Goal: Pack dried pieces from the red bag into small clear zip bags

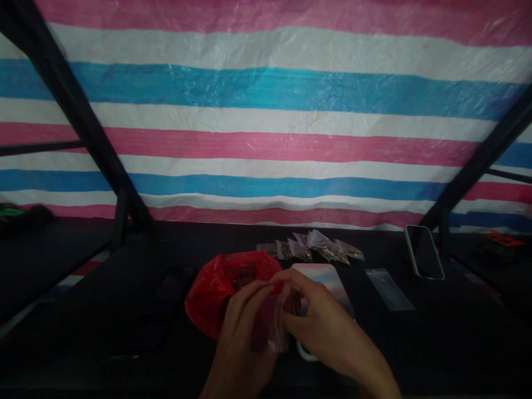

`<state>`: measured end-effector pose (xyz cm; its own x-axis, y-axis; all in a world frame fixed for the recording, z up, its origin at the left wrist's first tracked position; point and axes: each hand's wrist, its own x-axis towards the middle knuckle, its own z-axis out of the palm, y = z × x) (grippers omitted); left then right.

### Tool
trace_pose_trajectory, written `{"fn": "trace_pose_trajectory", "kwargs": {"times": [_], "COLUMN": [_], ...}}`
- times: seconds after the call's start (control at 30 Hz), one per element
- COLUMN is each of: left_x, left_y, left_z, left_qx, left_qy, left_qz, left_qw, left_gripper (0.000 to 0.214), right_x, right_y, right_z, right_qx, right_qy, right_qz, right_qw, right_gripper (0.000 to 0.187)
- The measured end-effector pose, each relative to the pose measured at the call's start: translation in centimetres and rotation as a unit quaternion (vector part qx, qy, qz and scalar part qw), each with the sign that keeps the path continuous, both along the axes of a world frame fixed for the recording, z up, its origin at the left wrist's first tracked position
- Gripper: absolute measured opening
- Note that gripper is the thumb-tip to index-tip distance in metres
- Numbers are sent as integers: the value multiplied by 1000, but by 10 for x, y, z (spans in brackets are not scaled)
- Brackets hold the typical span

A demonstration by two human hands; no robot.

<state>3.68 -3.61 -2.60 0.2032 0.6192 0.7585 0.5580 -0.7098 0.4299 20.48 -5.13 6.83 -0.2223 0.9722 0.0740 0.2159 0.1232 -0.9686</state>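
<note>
My left hand [245,338] is closed on a small clear plastic zip bag [275,327], held low in front of me. The fingers of my right hand [322,316] pinch together at the upper right edge of the same bag. Something dark shows by the right fingertips, too dim to name. Just behind my left hand stands an opened red plastic bag [208,285], with dark contents inside. Beneath and behind my right hand lies a pale, shiny, rounded flat object [326,280], partly hidden by that hand.
Several small filled zip bags [326,246] lie in a row toward the back of the black table [199,235]. On the right are a flat clear zip bag [389,289] and a phone [424,252]. Black frame bars slant up both sides before a striped sheet [266,147].
</note>
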Motion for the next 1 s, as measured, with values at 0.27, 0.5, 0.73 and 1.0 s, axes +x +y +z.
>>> {"fn": "trace_pose_trajectory", "kwargs": {"times": [0.27,0.5,0.73,1.0], "left_x": [1,-19,-43,-19], "left_y": [-11,-11,-6,-17], "left_z": [2,9,23,12], "left_qx": [-131,-6,-51,-56], "left_qy": [-64,-88,-286,-199], "left_qz": [-66,37,278,259], "left_qw": [987,995,916,943], "left_gripper": [52,23,26,18], "right_x": [-6,-2,-44,-69], "right_y": [-11,-12,23,46], "right_z": [13,11,-11,-52], "right_qx": [-10,35,154,115], "right_qy": [-56,-3,-87,-389], "right_qz": [19,18,-111,-132], "right_qw": [998,999,978,905], "right_gripper": [59,28,17,30]}}
